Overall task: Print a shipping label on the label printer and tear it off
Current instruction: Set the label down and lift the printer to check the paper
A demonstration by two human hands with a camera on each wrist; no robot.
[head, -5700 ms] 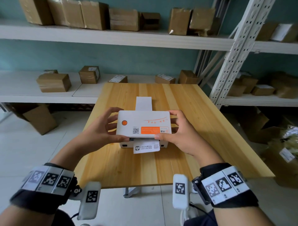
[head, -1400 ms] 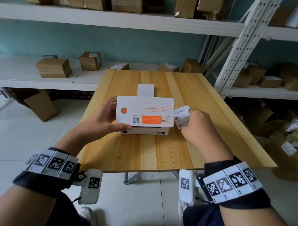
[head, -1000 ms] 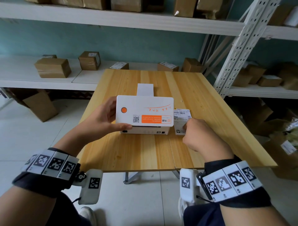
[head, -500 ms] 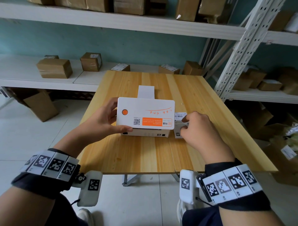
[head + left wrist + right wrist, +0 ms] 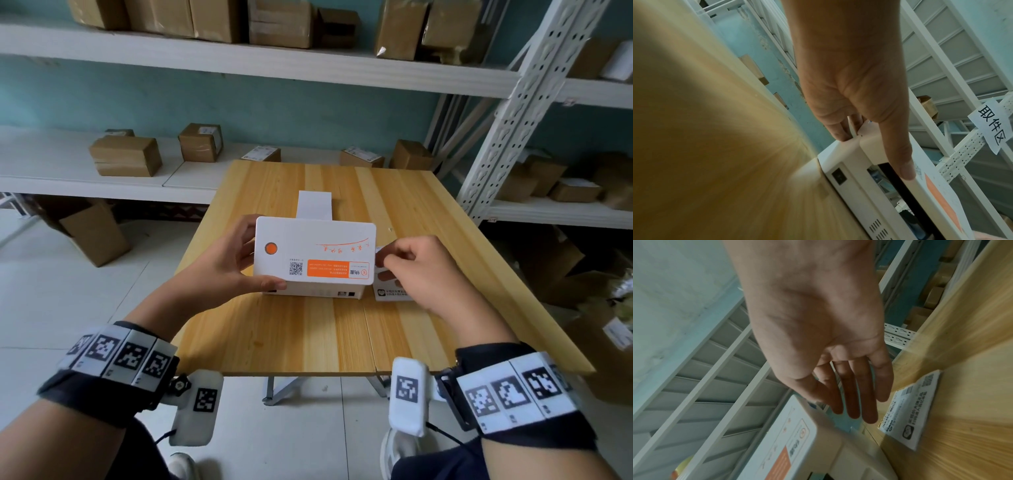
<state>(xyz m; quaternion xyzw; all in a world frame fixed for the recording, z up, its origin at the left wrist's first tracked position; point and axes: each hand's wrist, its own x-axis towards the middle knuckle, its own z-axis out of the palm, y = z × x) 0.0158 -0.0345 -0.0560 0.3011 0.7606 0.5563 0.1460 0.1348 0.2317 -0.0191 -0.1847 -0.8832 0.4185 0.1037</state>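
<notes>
The white label printer (image 5: 315,253) with an orange button sits on the wooden table (image 5: 291,335). My left hand (image 5: 255,263) grips its left end, thumb on the lid's front edge and fingers behind. In the left wrist view a dark gap shows under the lid (image 5: 869,183), with my left hand (image 5: 872,154) on it. The torn-off shipping label (image 5: 390,294) lies flat on the table beside the printer's right end. My right hand (image 5: 394,260) hovers over it by the printer's right side. In the right wrist view its fingers (image 5: 855,402) are straight and hold nothing, above the label (image 5: 908,417).
A strip of blank label paper (image 5: 315,205) feeds in behind the printer. White shelves with cardboard boxes (image 5: 125,156) run behind the table. A perforated rack upright (image 5: 507,113) stands at the right, and a box (image 5: 92,233) sits on the floor at the left.
The label, hanging from the printer's slot at first, was carried right by my right hand, laid on the table and let go. The left hand kept its grip on the printer.
</notes>
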